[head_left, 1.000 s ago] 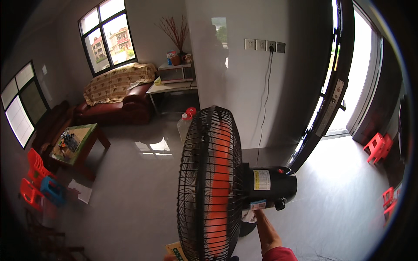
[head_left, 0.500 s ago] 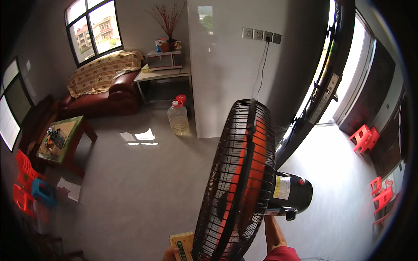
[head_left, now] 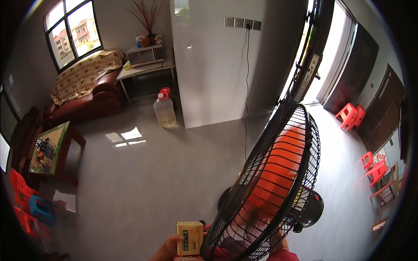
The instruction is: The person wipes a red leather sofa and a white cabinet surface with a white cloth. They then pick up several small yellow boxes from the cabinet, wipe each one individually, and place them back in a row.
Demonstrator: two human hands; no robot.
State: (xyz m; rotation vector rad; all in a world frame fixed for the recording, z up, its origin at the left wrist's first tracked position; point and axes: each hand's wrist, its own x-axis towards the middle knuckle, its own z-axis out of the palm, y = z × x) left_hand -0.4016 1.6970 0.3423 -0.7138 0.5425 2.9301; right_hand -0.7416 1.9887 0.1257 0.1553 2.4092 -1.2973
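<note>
My left hand is closed around a small yellow box with a dark green label, its thumb across the front. Just right of the box, a black fan with orange blades behind a wire grille leans at a tilt. Its black motor housing sticks out on the far right side. Only a bit of my right hand shows, behind the grille and below the motor, close to the fan. Its fingers are hidden. A dark round part peeks out behind the grille's left edge.
A black cord runs down from the wall sockets. A plastic jug stands by the wall end. To the left are a low table, a brown sofa and stools; red stools stand by the right wall.
The view has turned, so the room sits further left. The fan appears further right and its grille faces me more. The yellow box and my left hand have come more into view.
</note>
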